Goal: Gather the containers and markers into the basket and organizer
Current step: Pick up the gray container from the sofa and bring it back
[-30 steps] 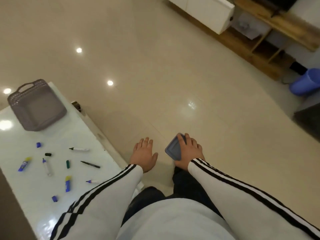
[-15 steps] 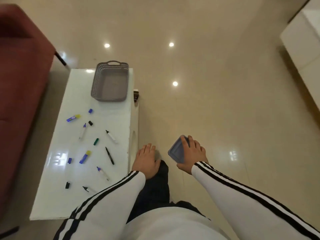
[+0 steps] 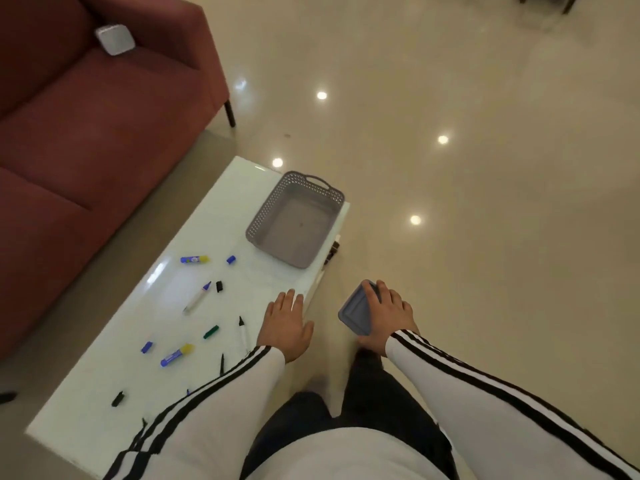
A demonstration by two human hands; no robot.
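Head view, looking down. Dark red fabric sofa (image 3: 86, 133) is sitting along the left, near a long white glossy table (image 3: 214, 209). Grey perforated plastic basket with a handle (image 3: 265, 211) is standing at the table's far right corner, with nothing showing inside it.

Left hand (image 3: 285, 323) is hovering over the table's right edge, fingers straight and spread, holding nothing. Right hand (image 3: 388, 313) is hanging off the table, over the floor, fingers curling round a flat blue-grey rectangular plastic container (image 3: 355, 311).

Markers are lying scattered on the table, nearer the person than the basket: a white marker with a blue tip (image 3: 197, 297), a blue-and-yellow marker (image 3: 194, 259), and a thin white marker with a black tip (image 3: 242, 330) just beside the left hand. A loose green cap (image 3: 211, 331) is lying near it. No organizer is showing.

Judging: the container delivery seems to be the step in hand, and the task is looking barely begun. The next move is calling for the right hand to travel forward and left over the basket rim, lowering the container flat before letting go.
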